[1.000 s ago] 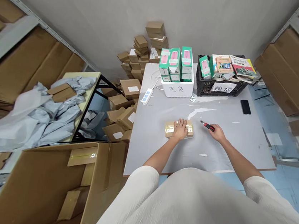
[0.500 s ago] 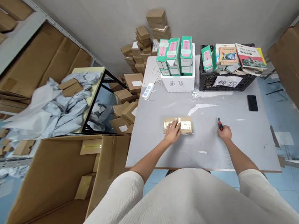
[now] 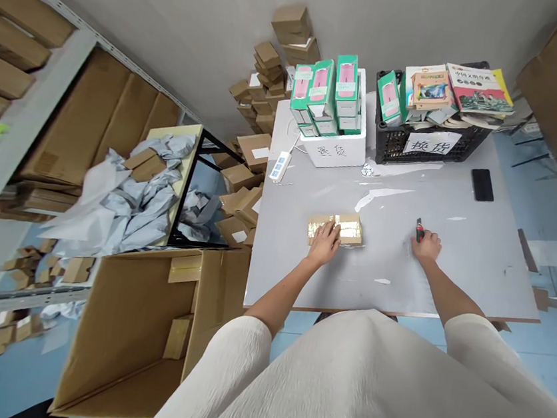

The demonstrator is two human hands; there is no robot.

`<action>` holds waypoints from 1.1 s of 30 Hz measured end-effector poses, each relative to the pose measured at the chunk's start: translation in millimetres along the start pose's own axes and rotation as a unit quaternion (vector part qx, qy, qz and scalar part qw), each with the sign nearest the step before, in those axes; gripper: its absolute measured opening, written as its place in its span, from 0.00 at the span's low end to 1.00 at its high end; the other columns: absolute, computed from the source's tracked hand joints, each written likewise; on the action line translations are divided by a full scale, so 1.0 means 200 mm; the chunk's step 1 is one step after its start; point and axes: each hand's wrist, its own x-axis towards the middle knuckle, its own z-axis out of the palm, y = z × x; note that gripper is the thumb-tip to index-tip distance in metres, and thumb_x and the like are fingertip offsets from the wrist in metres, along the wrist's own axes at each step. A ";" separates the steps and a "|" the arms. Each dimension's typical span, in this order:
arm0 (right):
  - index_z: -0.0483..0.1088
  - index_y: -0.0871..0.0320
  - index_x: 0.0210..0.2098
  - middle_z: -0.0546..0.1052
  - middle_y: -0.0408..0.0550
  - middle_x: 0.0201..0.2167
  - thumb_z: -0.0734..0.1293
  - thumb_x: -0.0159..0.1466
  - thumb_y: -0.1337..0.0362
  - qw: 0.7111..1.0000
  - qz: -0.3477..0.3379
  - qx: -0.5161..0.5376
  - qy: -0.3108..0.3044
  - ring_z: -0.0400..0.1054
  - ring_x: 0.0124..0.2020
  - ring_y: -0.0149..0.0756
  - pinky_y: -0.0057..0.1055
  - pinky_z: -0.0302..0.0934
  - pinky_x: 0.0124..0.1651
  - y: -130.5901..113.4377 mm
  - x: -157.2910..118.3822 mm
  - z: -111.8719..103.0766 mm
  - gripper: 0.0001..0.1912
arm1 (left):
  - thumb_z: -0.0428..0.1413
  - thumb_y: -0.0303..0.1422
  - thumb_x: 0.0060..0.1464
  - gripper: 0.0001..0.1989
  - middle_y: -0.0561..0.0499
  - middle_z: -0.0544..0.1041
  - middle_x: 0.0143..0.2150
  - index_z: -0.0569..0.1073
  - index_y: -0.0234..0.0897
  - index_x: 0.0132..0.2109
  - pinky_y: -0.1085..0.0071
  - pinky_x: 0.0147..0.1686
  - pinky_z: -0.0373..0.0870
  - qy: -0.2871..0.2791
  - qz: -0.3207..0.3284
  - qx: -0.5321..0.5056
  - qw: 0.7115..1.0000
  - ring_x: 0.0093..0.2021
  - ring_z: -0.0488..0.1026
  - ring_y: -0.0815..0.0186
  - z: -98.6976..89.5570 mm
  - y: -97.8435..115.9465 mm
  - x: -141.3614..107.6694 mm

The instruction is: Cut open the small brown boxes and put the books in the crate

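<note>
A small brown carton (image 3: 352,229) with shiny tape lies flat on the grey table (image 3: 294,285). My left hand (image 3: 325,241) rests on its left part, fingers spread over the top. To the right, my right hand (image 3: 426,246) is closed round a red and black box cutter (image 3: 419,230), low over the table top. The cutter points away from me, and part of it is hidden by the fingers.
A white bin (image 3: 338,154) of green and pink boxes and a black crate (image 3: 391,145) of books stand at the back. A phone (image 3: 482,184) lies right, a power strip (image 3: 280,167) left. A big open carton (image 3: 134,327) stands left of the table.
The whole view has shifted slightly. My right hand has turned a little round the cutter, whose tip now points more straight ahead. My left hand remains on the carton.
</note>
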 end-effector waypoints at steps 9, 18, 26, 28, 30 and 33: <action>0.73 0.55 0.64 0.74 0.58 0.63 0.64 0.73 0.56 0.941 -0.299 0.126 -0.099 0.73 0.59 0.49 0.45 0.67 0.66 -0.61 -0.15 0.02 0.23 | 0.47 0.33 0.72 0.31 0.42 0.62 0.80 0.60 0.45 0.78 0.50 0.78 0.54 0.040 0.027 -0.038 0.998 0.80 0.57 0.56 -0.02 -0.08 -0.05; 0.58 0.56 0.77 0.67 0.59 0.74 0.65 0.66 0.59 0.915 -0.362 0.133 -0.115 0.59 0.75 0.52 0.53 0.56 0.77 -0.95 -0.24 0.01 0.41 | 0.54 0.34 0.68 0.35 0.36 0.66 0.74 0.57 0.41 0.78 0.48 0.71 0.65 0.118 -0.152 -0.107 0.975 0.74 0.64 0.46 -0.03 -0.22 -0.10; 0.62 0.59 0.76 0.67 0.61 0.72 0.66 0.65 0.60 0.939 -0.316 0.101 -0.092 0.63 0.73 0.53 0.48 0.58 0.77 -0.91 -0.36 -0.04 0.40 | 0.57 0.31 0.65 0.38 0.39 0.63 0.75 0.59 0.46 0.78 0.48 0.67 0.70 0.142 -0.101 -0.217 0.961 0.68 0.68 0.44 0.08 -0.25 -0.12; 0.63 0.58 0.76 0.69 0.60 0.71 0.66 0.67 0.59 0.945 -0.299 0.095 -0.090 0.65 0.71 0.53 0.46 0.59 0.75 -0.88 -0.39 -0.06 0.38 | 0.59 0.32 0.64 0.38 0.39 0.64 0.75 0.59 0.47 0.78 0.46 0.67 0.71 0.141 -0.084 -0.238 0.957 0.69 0.68 0.42 0.09 -0.25 -0.12; 0.65 0.59 0.74 0.70 0.61 0.70 0.65 0.69 0.57 0.949 -0.289 0.083 -0.094 0.67 0.69 0.52 0.45 0.61 0.74 -0.87 -0.40 -0.09 0.36 | 0.60 0.33 0.64 0.39 0.39 0.64 0.75 0.58 0.48 0.78 0.45 0.67 0.70 0.142 -0.072 -0.248 0.956 0.70 0.67 0.41 0.10 -0.25 -0.12; 0.70 0.59 0.70 0.70 0.60 0.70 0.62 0.73 0.53 0.955 -0.280 0.058 -0.084 0.66 0.69 0.51 0.43 0.61 0.72 -0.89 -0.41 -0.14 0.30 | 0.59 0.33 0.65 0.41 0.38 0.63 0.76 0.54 0.46 0.80 0.45 0.70 0.67 0.154 -0.053 -0.249 0.955 0.73 0.65 0.42 0.11 -0.26 -0.11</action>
